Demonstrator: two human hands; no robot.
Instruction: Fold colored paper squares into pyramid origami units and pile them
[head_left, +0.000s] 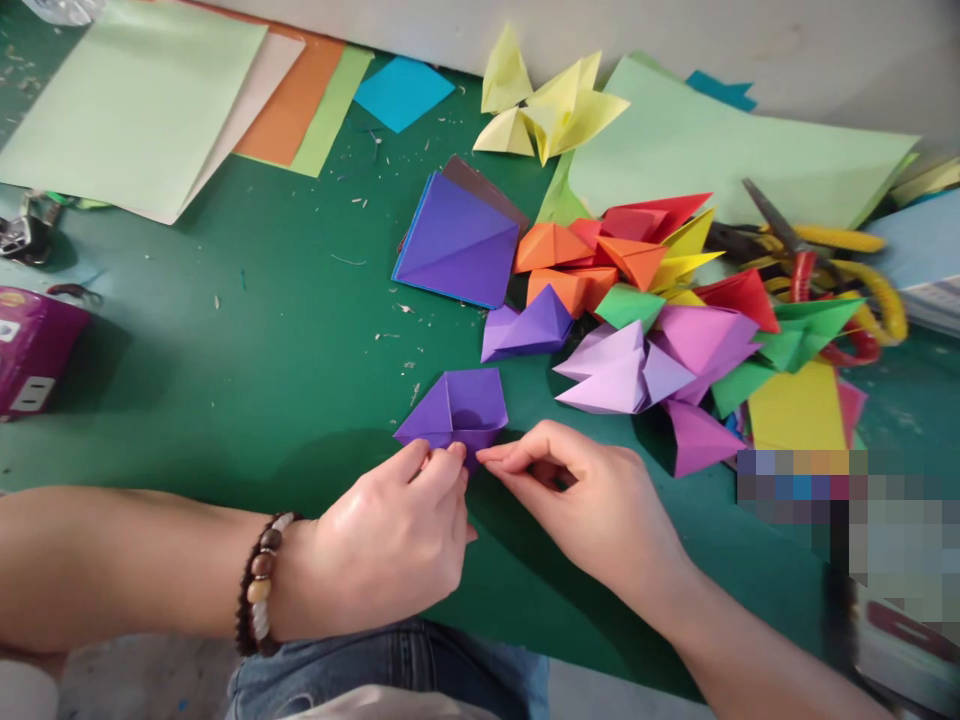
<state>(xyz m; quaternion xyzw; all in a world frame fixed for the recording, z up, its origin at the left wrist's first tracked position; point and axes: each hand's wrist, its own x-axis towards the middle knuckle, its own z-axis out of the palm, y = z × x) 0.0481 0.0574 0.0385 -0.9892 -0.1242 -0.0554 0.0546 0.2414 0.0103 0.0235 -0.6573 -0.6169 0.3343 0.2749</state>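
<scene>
A partly folded sheet of purple paper (474,398) has a point at its left end and a raised fold along its near side. My left hand (394,525) pinches its near edge between thumb and fingers. At the near right corner, the fingertips of my right hand (577,490) are pressed together on the paper's edge. Just beyond lies a folded purple paper piece (529,325). Behind that rests a stack of square sheets with a creased purple one (457,240) on top.
Folded orange pieces (566,255), lilac pieces (626,370) and other colours are heaped on the right, beside scissors (802,265). Pale yellow folded pieces (555,105) lie at the back. Large green sheets (150,90) occupy the back left; a magenta box (34,350) stands left.
</scene>
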